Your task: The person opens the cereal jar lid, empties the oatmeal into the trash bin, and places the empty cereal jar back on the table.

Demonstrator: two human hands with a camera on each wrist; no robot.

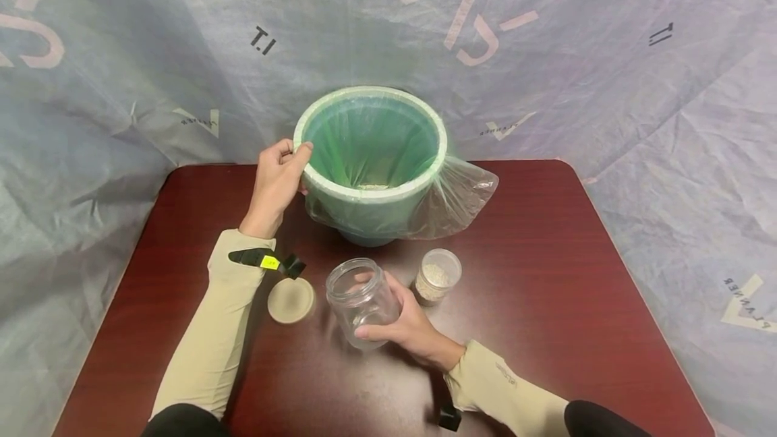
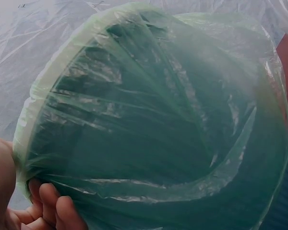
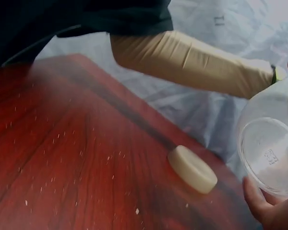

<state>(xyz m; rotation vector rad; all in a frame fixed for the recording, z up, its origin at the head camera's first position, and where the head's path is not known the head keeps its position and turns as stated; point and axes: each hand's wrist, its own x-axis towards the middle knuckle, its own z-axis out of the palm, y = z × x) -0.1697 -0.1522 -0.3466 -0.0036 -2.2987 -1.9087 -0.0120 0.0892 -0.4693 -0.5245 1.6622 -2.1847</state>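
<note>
My left hand [image 1: 276, 181] grips the left rim of a green trash bin [image 1: 370, 90] lined with a thin clear-green plastic bag [image 1: 464, 197]. In the left wrist view, the fingers [image 2: 48, 199] curl beneath the rim, against the bag. A little pale material shows at the bin's bottom. My right hand [image 1: 415, 329] holds a clear jar [image 1: 358, 299] round its side, lidless and tilted slightly, above the table in front of the bin. No contents can be made out in it. The jar's round base [image 3: 271, 155] faces the right wrist camera.
A small clear container [image 1: 437, 275] with pale grains stands right of the jar. Left of the jar lies a round beige lid [image 1: 291, 301]. Specks are scattered on the red-brown table [image 3: 101, 167]. Grey printed sheeting [image 1: 340, 25] hangs behind and at the sides.
</note>
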